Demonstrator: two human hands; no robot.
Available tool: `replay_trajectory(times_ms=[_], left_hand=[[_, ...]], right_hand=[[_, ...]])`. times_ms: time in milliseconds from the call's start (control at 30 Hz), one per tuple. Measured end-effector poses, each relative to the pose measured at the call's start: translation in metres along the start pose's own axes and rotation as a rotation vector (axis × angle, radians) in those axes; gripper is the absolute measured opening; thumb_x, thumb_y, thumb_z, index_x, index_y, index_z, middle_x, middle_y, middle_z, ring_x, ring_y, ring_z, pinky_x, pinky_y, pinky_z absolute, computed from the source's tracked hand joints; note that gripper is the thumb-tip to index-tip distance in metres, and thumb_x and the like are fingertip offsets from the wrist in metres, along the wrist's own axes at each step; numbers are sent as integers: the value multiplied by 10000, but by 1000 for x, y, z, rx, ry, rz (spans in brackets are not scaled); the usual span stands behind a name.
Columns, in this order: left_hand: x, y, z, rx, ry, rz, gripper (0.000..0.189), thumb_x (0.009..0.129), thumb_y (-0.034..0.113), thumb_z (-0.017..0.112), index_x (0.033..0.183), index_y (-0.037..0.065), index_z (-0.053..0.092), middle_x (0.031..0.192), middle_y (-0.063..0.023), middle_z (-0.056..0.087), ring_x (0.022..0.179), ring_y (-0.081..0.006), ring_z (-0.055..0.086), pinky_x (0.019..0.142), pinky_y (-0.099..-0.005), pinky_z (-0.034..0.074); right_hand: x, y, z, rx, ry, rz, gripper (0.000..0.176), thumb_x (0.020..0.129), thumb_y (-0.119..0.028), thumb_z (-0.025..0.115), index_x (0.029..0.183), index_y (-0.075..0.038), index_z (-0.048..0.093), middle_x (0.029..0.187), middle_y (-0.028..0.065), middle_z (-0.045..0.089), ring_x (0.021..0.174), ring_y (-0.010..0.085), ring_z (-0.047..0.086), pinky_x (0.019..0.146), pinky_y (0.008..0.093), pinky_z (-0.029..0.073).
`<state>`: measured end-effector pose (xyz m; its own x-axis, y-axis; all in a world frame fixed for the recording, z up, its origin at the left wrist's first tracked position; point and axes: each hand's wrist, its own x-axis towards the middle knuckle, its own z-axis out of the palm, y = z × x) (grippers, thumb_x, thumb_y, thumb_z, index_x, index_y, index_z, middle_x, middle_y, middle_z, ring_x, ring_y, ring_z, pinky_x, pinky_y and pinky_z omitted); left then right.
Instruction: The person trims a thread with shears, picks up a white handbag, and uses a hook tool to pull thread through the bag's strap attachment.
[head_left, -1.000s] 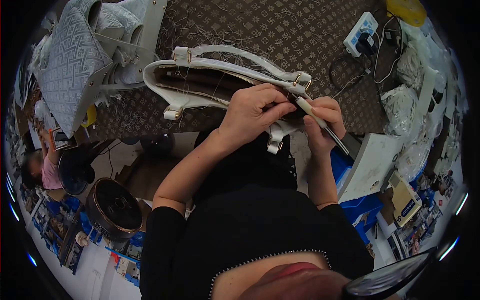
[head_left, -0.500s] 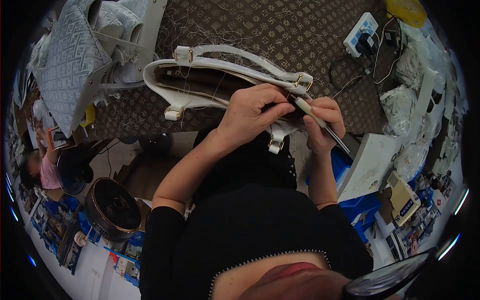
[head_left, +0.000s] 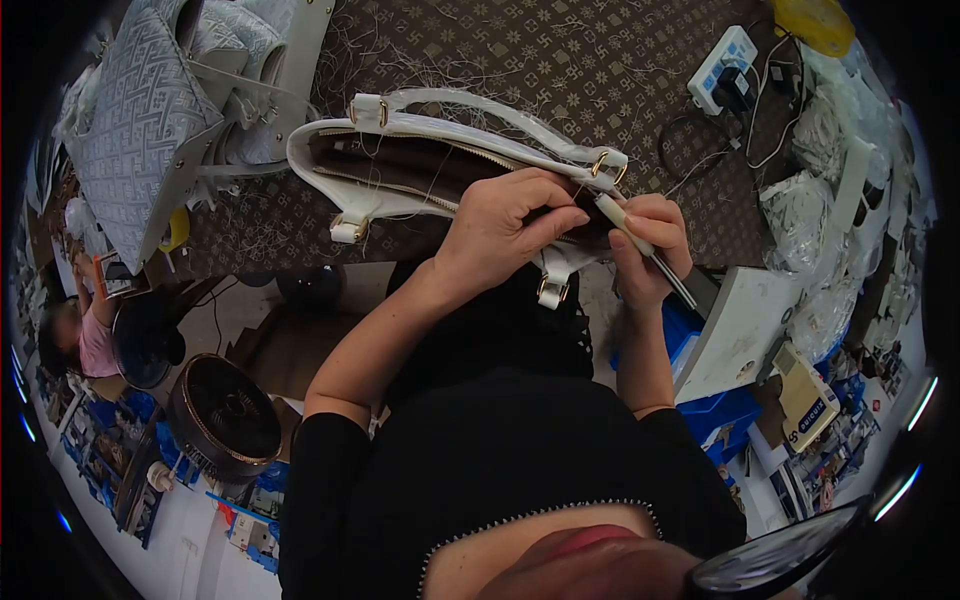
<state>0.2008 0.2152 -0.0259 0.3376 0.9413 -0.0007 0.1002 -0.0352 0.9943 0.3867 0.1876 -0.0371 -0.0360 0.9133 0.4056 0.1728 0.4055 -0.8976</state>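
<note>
A white handbag (head_left: 330, 185) lies unzipped on the patterned table cover, its brown lining showing and loose threads trailing over the opening. My left hand (head_left: 505, 225) rests over the bag's near side. Its thumb and forefinger are pinched together at the right end of the zipper, where a thin thread shows at the fingertips. In my right hand (head_left: 652, 245) is a slim tool (head_left: 612, 211) with a cream handle and a long metal shaft pointing down to the right. The tool's upper end is close to the pinched fingers, beside the bag's gold strap buckle (head_left: 610, 163).
Grey woven-pattern bags (head_left: 145, 135) stand at the left of the table. A white power strip (head_left: 722, 68) with plugs and cables lies at the upper right, near clear plastic wrapping (head_left: 805, 215). A round fan (head_left: 228, 415) stands below left; another person (head_left: 95, 335) is farther left.
The tool and my right hand have shifted very slightly to the right. My left hand keeps its pinch in nearly the same place.
</note>
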Motion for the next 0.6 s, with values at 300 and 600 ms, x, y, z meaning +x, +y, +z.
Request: replay_trajectory(times_ms=[300,600], left_hand=[[-1,0,0,-7,8,16,110,780,100,678,811,0,644,787,-84,630,662,-167,616,586,-258,488],[-1,0,1,-15,15,17,114,786,107,674,806,-2,643,775,-81,625,651,-162,611,575,-257,481]], right_hand=[[1,-2,0,-35,-11,-2,206,718,16,696,895,-38,606,867,112,584,796,212,592,695,288,457],[1,-2,0,-48,-11,1,211,715,21,695,897,-36,605,866,114,582,798,212,592,693,282,457]])
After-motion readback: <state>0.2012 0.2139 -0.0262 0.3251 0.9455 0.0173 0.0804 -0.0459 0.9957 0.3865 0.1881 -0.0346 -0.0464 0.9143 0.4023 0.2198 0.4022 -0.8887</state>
